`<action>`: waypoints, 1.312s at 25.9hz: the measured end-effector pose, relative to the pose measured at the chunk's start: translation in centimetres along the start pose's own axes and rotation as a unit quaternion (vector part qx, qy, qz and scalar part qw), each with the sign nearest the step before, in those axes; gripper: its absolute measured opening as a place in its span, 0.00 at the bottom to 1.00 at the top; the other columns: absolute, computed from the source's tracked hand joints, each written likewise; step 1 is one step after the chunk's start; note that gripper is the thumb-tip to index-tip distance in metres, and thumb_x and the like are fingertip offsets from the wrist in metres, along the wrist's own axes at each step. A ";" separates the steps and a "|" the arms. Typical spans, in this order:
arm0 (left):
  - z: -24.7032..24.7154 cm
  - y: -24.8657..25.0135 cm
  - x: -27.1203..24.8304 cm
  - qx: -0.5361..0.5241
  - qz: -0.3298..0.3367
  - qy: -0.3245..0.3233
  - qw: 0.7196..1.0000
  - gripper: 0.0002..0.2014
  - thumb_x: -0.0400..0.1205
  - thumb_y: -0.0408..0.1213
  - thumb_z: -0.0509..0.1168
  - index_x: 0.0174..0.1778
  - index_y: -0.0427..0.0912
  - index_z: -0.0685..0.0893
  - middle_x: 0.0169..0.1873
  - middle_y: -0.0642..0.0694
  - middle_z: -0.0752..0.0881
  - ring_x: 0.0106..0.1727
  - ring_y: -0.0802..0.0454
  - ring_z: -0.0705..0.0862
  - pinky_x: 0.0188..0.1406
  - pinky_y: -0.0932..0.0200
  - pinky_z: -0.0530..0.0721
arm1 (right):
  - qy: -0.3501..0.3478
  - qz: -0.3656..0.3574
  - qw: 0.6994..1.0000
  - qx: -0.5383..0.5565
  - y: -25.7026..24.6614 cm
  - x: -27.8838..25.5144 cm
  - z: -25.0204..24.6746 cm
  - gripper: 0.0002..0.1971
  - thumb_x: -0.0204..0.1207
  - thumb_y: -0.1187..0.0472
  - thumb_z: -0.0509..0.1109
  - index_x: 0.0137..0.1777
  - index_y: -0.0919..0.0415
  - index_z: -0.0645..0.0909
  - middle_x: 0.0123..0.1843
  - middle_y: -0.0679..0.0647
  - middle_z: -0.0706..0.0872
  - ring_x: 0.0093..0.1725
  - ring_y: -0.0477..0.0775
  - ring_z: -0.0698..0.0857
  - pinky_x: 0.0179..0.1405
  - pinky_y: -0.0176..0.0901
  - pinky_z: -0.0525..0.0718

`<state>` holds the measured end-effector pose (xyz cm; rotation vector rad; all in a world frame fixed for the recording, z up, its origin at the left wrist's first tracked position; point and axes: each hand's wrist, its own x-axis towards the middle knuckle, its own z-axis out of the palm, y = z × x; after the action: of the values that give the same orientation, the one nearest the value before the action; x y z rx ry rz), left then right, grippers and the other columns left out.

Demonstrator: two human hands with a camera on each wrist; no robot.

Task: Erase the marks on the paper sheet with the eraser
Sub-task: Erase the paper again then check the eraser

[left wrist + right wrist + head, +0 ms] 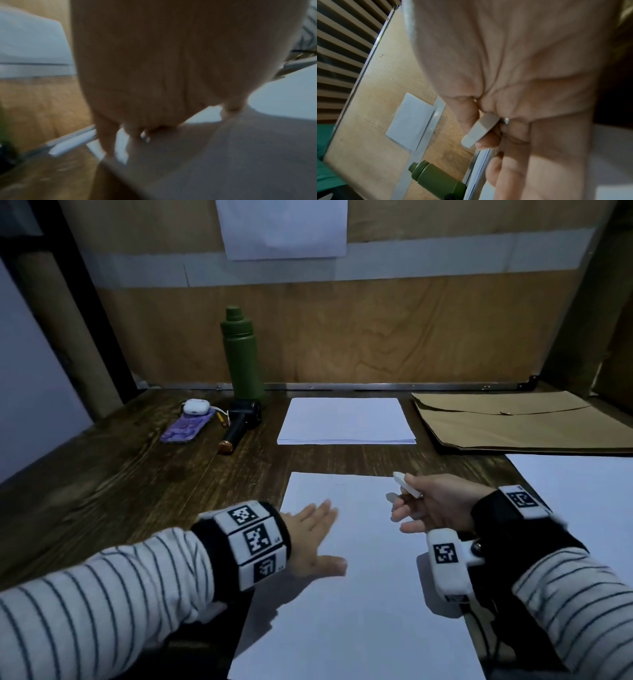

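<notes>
Above the paper sheet (359, 594), right hand (433, 508) pinches the eraser (407, 484).

Dark wooden table (113, 474), paper sheet (359, 594), paper stack (346, 421), green bottle (241, 354), brown envelope (513, 422)

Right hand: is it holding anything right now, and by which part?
Yes: the right hand pinches the white eraser by its back end, between thumb and fingers, leaving the front end free. The left hand holds nothing.
</notes>
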<state>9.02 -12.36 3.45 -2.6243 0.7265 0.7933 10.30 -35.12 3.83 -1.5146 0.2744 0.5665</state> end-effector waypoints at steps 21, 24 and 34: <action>-5.1 5.1 1.3 -0.146 0.060 0.004 0.987 0.31 0.88 0.52 0.37 0.83 0.40 0.38 0.84 0.45 0.39 0.84 0.47 0.40 0.82 0.47 0.41 | -0.013 -0.010 0.986 0.168 1.5 0.8 -1.8 0.17 0.86 0.58 0.52 0.48 0.72 0.76 0.41 0.68 0.89 0.32 0.56 0.92 0.29 0.45 0.91; -3.8 2.3 2.8 -0.095 -0.151 0.005 0.984 0.43 0.83 0.65 0.42 0.83 0.36 0.37 0.83 0.40 0.37 0.84 0.43 0.42 0.81 0.45 0.43 | -0.015 -0.011 0.987 0.157 1.6 0.9 -1.8 0.18 0.87 0.58 0.52 0.59 0.74 0.74 0.51 0.69 0.88 0.36 0.56 0.93 0.32 0.44 0.91; -4.7 3.1 3.5 -0.052 -0.145 0.051 0.987 0.37 0.84 0.62 0.45 0.81 0.36 0.60 0.80 0.36 0.63 0.81 0.37 0.61 0.78 0.42 0.58 | -0.017 -0.004 0.985 0.173 1.4 0.3 -1.6 0.18 0.87 0.57 0.51 0.63 0.72 0.71 0.53 0.70 0.87 0.36 0.57 0.93 0.29 0.44 0.91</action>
<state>11.87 -18.17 4.70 -2.7928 0.3214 0.6318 10.08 -36.67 2.38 -1.1682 0.3226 0.5078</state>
